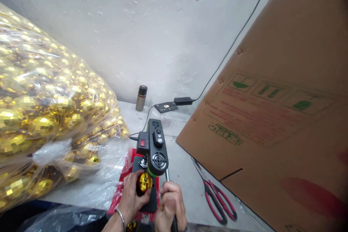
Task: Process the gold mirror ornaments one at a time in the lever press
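A small black press machine with a red switch stands on a red mat near the table's front edge. My left hand is closed round a gold faceted ball, holding it under the machine's head. A bracelet sits on that wrist. Beside it, my right hand is wrapped round the machine's metal lever, with the thumb on top.
A big clear bag of gold faceted balls fills the left. A large cardboard box leans at the right, with red-handled scissors before it. At the wall stand a small metal flask and a power adapter with its cable.
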Tool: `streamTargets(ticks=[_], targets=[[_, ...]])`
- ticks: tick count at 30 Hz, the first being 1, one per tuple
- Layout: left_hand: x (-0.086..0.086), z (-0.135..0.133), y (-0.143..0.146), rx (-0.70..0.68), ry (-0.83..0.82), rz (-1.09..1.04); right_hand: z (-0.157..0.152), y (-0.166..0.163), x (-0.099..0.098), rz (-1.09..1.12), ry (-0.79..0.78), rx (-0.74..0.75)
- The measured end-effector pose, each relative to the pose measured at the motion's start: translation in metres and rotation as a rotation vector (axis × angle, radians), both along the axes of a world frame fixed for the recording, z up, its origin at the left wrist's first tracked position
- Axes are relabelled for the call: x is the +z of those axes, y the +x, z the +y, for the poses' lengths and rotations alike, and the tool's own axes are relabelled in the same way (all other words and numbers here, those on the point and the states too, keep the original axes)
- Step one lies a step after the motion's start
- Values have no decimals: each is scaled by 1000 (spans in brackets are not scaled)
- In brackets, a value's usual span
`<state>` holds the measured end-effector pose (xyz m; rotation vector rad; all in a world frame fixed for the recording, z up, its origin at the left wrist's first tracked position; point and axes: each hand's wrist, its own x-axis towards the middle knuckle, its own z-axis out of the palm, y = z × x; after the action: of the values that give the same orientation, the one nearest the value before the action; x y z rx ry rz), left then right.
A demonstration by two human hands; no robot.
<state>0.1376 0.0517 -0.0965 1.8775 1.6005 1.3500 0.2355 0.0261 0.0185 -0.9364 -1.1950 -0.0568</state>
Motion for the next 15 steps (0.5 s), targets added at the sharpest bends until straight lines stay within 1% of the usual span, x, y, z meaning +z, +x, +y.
streamTargets(ticks=[8,15], targets=[[-3,0,0,-2,-31,-36,5,-2,-3,28,51,-12],[-6,1,2,9,-38,-33,8,-4,-22,28,82,-40]])
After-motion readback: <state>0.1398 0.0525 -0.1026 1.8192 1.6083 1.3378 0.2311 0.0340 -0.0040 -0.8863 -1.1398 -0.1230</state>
